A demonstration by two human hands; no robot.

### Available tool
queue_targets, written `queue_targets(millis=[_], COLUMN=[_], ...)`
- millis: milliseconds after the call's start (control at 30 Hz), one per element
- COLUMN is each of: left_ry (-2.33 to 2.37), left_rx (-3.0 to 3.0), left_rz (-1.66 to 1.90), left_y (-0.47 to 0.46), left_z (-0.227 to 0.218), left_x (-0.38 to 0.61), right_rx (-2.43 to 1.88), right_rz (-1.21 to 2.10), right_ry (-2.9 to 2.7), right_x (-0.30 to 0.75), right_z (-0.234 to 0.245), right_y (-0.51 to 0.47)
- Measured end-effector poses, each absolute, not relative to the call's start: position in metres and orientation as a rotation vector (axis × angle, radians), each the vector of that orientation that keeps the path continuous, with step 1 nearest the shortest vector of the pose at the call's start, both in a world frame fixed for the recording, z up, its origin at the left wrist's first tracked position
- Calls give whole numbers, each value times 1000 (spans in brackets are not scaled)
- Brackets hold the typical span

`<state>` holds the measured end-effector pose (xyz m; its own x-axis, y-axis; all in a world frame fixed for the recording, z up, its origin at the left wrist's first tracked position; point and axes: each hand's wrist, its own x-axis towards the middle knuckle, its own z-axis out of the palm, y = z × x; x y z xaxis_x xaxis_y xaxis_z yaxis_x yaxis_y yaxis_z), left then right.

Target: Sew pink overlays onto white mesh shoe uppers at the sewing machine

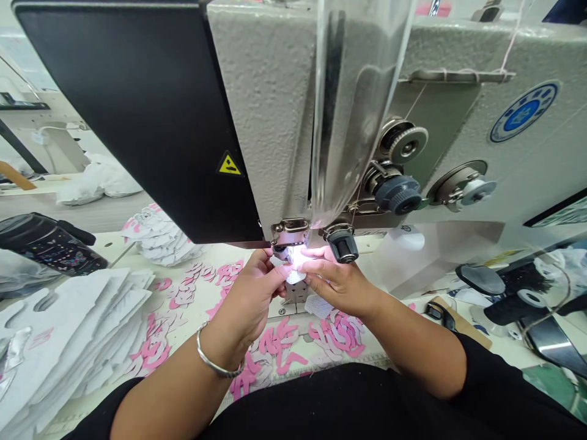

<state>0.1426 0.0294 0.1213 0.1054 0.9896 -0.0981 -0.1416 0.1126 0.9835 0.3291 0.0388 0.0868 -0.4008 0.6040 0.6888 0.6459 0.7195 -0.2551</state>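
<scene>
Under the needle of a grey sewing machine (pixel 263 79), a small white fabric piece (pixel 296 275) lies in the bright lamp light. My left hand (pixel 259 281) pinches its left edge between thumb and fingers. From the other side, my right hand (pixel 337 275) grips the same piece close to the needle, fingers bent. Glare hides the needle tip and the stitching. Just below my right wrist rests another white mesh-like piece (pixel 318 305). Pink and white cut-out shapes (pixel 279 342) are scattered over the machine table around both hands.
Stacked white cut sheets (pixel 82 330) fill the left side, with a pile of white and pink pieces (pixel 160 235) behind. A dark patterned bottle (pixel 52 244) lies far left. At right are a black thread cone (pixel 516 308) and black scissors handles (pixel 440 313).
</scene>
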Motion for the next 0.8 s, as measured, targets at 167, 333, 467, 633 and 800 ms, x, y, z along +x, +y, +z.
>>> queue_targets(millis=[167,333,467,633,800], left_ry=[1070,1061,1067,1037,1034], left_rx=[1064,1045,1016,1000,1000], left_rz=[1141,1138,1145,1166,1181], left_y=[31,32,32,35,39], left_z=[119,120,121,119,116], left_x=[141,140,140,138,136], right_rx=[-960,-995,-991,-1076,-1137], right_rz=[-78,-91,-185,-319,-351], right_ry=[-2108,-2087,-2076,-2093,-2108], right_x=[328,325,320,313,307], right_z=[87,87,88,90,88], right_y=[39,35,30,19,5])
